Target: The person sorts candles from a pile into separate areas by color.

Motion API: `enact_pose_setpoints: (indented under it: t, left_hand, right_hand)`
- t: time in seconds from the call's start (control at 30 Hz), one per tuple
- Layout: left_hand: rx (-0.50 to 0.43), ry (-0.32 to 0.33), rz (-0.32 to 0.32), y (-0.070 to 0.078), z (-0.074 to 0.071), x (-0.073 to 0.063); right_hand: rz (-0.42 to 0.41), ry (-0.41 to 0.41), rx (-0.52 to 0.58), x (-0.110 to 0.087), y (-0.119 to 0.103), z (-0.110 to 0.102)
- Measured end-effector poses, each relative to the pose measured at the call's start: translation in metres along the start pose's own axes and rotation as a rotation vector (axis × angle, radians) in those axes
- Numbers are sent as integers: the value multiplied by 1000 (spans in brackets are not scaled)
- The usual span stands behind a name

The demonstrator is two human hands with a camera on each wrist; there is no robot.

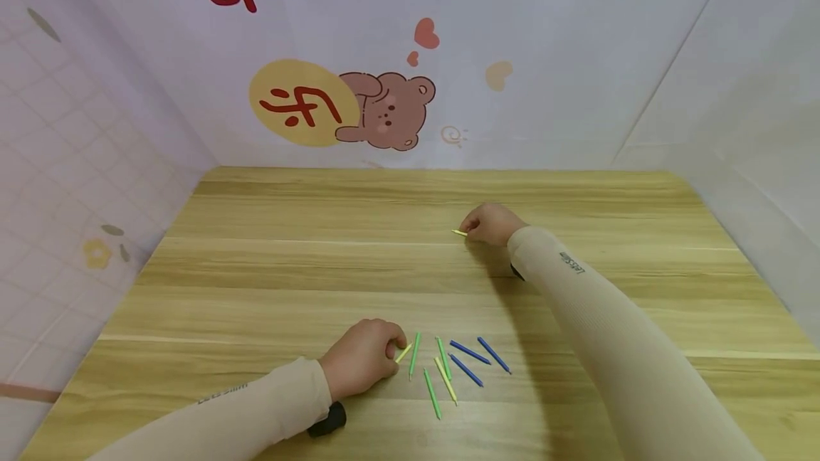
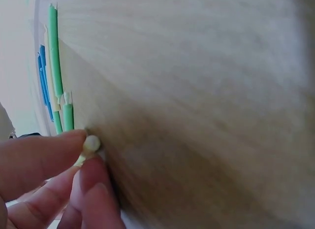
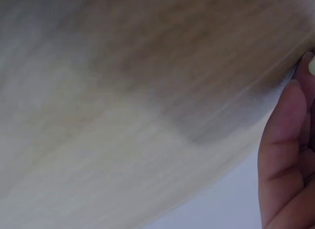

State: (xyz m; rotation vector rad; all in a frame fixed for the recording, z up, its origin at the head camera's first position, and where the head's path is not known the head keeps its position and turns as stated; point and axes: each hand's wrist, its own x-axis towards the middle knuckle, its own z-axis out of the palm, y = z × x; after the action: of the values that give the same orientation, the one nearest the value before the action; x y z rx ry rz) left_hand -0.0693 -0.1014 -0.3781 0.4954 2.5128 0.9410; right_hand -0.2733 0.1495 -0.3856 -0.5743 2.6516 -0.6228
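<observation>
At the front of the table my left hand (image 1: 361,358) pinches a thin yellow candle (image 1: 403,353) between thumb and fingers. The left wrist view shows that candle's round pale end (image 2: 92,143) at the fingertips. Farther back, my right hand (image 1: 492,225) pinches another yellow candle (image 1: 459,232), whose tip points left. Only a bit of it, a pale end (image 3: 312,66), shows at the right wrist view's edge. Beside my left hand lie several green candles (image 1: 432,393), one yellow candle (image 1: 445,381) and several blue candles (image 1: 466,370).
The wooden table (image 1: 288,269) meets a white backdrop (image 1: 544,55) with a printed bear (image 1: 393,112) at the back. White panels (image 1: 70,162) stand at both sides. My right forearm (image 1: 615,333) reaches across the table, right of the blue candles.
</observation>
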Motion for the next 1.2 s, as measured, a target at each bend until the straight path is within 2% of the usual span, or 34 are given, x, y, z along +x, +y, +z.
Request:
enact_pose_setpoints:
  t: [0.2, 0.43, 0.67, 0.97, 1.2]
  left_hand:
    - [4, 8, -5, 1, 1, 1]
    - [-6, 11, -4, 4, 1, 1]
    - [27, 30, -3, 6, 1, 2]
    - [161, 51, -2, 8, 3, 1]
    - [233, 57, -21, 9, 5, 0]
  right_hand:
    - [7, -13, -5, 0, 0, -1]
    - [32, -27, 41, -4, -1, -3]
    - [31, -25, 63, -5, -1, -6]
    - [63, -28, 97, -6, -2, -6]
    - [53, -19, 91, -6, -3, -4]
